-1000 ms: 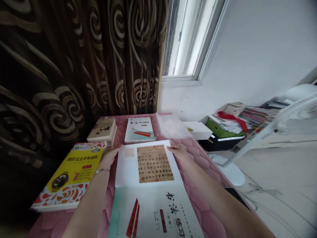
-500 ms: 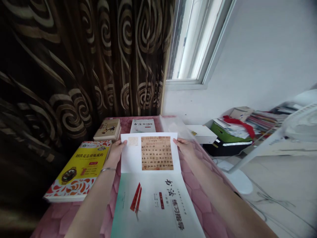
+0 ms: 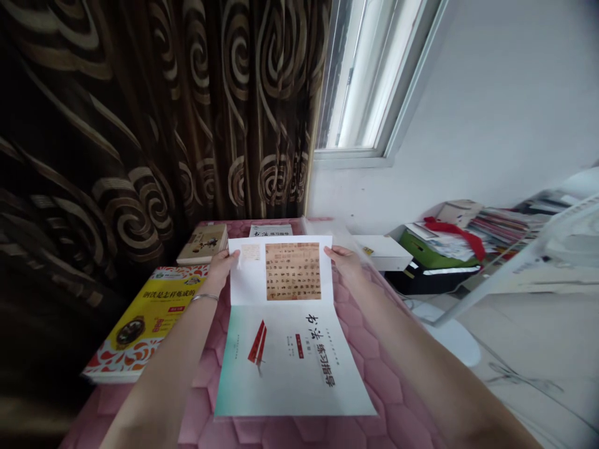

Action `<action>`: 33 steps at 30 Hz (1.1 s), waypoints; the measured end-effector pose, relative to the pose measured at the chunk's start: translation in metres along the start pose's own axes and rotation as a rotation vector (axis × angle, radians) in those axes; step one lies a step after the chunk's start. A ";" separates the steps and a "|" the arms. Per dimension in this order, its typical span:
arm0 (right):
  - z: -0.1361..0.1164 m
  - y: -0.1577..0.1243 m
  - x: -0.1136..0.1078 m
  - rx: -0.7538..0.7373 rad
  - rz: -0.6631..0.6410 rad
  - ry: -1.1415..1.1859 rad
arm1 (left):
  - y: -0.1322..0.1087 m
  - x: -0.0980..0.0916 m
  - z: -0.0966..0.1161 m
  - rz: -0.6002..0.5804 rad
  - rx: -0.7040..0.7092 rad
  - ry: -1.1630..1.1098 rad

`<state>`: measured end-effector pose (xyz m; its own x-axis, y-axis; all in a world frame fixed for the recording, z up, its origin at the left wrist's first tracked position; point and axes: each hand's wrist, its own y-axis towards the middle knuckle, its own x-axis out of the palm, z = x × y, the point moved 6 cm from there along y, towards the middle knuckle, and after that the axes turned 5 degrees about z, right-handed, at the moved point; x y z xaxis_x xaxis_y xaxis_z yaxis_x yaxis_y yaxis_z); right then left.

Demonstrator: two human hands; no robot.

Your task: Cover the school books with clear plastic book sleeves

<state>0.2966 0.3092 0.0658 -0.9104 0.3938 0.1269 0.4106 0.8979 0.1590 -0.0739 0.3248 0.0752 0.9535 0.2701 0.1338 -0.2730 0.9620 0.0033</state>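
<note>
An open calligraphy booklet (image 3: 285, 358) is stretched out in front of me over a pink quilted cover. Its near page bears large black Chinese characters and a red slanted shape. On the far page is a brown picture of old handwriting. My left hand (image 3: 223, 267), with a thin bangle at the wrist, pinches that page's left edge near the far corner. Opposite it, my right hand (image 3: 344, 262) grips the right edge. Both thumbs show on top; the other fingers are partly hidden. A yellow book (image 3: 154, 305) lies left of my left forearm.
Behind the booklet lie a small stack of tan books (image 3: 201, 243) and another white booklet (image 3: 271, 230), partly covered. A patterned curtain (image 3: 234, 112) hangs at the back left. To the right are a white box (image 3: 386, 252), a black bin (image 3: 421, 279) of papers and a white fan (image 3: 519, 249).
The booklet has shifted away from me and sits higher in view, so its near edge now shows. Both hands have moved slightly with it, still gripping its edges.
</note>
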 end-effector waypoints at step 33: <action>-0.023 -0.115 -0.075 -0.203 -0.234 -0.498 | -0.118 -0.045 0.030 -0.477 0.525 0.864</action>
<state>0.3193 0.1719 0.0609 -0.8724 0.2789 -0.4014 0.1527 0.9356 0.3184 -0.0888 0.1982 0.0989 0.6877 0.0109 -0.7260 0.3195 0.8933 0.3161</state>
